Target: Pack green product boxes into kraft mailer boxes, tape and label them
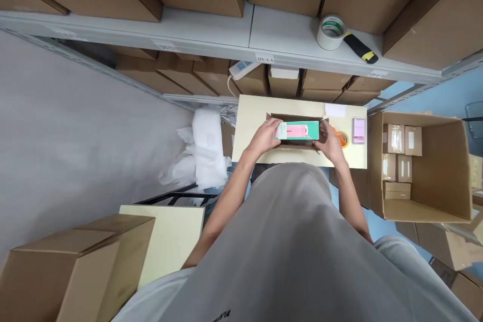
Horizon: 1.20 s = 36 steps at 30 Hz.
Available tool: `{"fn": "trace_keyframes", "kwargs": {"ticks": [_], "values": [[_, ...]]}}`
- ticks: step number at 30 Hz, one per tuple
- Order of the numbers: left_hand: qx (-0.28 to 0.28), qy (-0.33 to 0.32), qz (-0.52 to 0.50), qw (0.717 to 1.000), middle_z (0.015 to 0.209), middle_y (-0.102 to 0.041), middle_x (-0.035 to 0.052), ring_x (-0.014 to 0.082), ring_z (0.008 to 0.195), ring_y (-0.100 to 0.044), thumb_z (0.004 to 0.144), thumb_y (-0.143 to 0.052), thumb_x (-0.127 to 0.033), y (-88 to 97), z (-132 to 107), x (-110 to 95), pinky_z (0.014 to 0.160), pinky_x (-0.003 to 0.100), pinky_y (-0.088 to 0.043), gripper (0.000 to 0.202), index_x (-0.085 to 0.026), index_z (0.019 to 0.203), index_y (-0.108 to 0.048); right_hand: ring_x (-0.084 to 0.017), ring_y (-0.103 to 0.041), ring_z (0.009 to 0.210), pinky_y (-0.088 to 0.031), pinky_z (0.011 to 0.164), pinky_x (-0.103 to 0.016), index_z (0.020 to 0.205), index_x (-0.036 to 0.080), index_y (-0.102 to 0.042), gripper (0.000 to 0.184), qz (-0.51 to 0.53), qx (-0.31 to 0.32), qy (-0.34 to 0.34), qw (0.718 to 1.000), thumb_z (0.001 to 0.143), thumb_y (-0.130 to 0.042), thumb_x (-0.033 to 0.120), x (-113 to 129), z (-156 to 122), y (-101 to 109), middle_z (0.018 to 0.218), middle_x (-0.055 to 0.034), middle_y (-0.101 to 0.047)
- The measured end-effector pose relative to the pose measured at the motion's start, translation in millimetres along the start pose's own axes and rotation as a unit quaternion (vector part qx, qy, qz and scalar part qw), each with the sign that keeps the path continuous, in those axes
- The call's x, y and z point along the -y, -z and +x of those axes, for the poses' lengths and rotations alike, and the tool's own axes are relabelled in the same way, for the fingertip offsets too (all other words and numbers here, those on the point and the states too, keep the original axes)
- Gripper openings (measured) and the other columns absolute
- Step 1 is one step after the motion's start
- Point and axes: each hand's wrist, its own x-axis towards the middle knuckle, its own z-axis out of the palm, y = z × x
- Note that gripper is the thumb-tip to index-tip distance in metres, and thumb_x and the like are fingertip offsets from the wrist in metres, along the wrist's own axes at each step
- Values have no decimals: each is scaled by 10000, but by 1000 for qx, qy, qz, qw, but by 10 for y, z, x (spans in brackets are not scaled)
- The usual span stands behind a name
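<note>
A green and pink printed box [298,131] lies at the mouth of a small open cardboard box [298,147] on the cream tabletop. My left hand [265,137] is closed around the printed box's left end, with the fingers over its top. At the other end, my right hand [332,145] grips the right end of the cardboard box, its thumb and fingertips close to the printed box. The inside of the cardboard box is mostly hidden under the printed one. Just right of my right hand is an orange tape roll [342,139].
A purple box [358,131] and a white paper [335,109] sit on the table [249,110]. To the right stands a large carton [437,171] holding several small boxes. Bubble wrap [209,148] hangs at left. The shelf ahead bears a tape roll [331,32] and a box cutter [360,48].
</note>
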Motion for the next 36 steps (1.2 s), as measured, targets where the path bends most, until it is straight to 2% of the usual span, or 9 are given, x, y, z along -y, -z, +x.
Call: {"fn": "trace_keyframes", "kwargs": {"ticks": [4,9,13,19,25,28,30,33,36], "values": [[54,5,53,997,1432,-719,147,364,1331,-691,797,-727,-45,-127,164,49,1167,466,-589,665,-190,1445,-696,-425,-553,1541,-493,1285,-575,1726,168,-494,876,-202,72,75,974,889,-753,201,127,164,-10,1730,-207,-569],[118,45,143,982,1419,-713,201,375,1339,-681,844,-703,2,-328,339,1,1116,452,-599,571,-127,1400,-713,-461,-574,1349,-450,1179,-561,1425,9,-686,562,-387,149,87,906,869,-673,84,145,490,-254,1400,-331,-725],[176,82,212,958,1411,-719,253,382,1332,-694,877,-661,38,-471,437,-27,1049,445,-613,528,-79,1388,-723,-432,-597,1272,-416,1170,-550,1323,7,-759,454,-413,190,111,884,897,-634,100,54,693,-511,1274,-335,-782],[187,102,204,956,1363,-736,287,380,1291,-721,915,-680,2,-623,543,-9,1059,474,-622,452,-65,1354,-763,-405,-656,1206,-404,1178,-564,1191,55,-817,337,-401,211,89,887,920,-648,161,-41,811,-761,1154,-308,-828],[178,104,190,960,1374,-737,263,361,1328,-680,974,-596,-19,-573,537,-44,1082,455,-604,385,-87,1290,-804,-398,-666,1161,-422,1134,-543,1182,94,-835,330,-399,213,86,887,915,-643,118,6,762,-706,1079,-272,-848],[113,89,163,976,1477,-715,215,359,1416,-623,1072,-558,-127,-400,369,-33,1173,464,-565,401,-130,1422,-755,-409,-645,1186,-436,1094,-529,1213,101,-813,329,-391,180,100,897,965,-602,147,46,600,-447,1173,-290,-832],[-10,98,119,988,1498,-706,185,360,1416,-615,1116,-558,-213,-276,185,-1,1232,482,-527,414,-166,1497,-714,-403,-641,1177,-449,1053,-507,1209,135,-787,296,-369,114,98,917,1039,-563,226,42,435,-225,1201,-264,-821],[-173,186,82,964,1441,-699,181,390,1378,-625,1075,-694,-305,-166,-100,68,1219,520,-521,416,-203,1478,-703,-388,-652,1084,-459,992,-488,1120,191,-748,251,-314,9,53,948,1090,-555,349,-36,178,65,1072,-202,-809],[-202,271,63,939,1308,-729,164,392,1296,-668,1000,-805,-333,-170,-260,118,1161,513,-543,317,-211,1286,-745,-360,-660,990,-466,990,-477,1046,224,-700,199,-254,-61,-5,965,1048,-627,408,-167,10,201,896,-120,-758]]}}
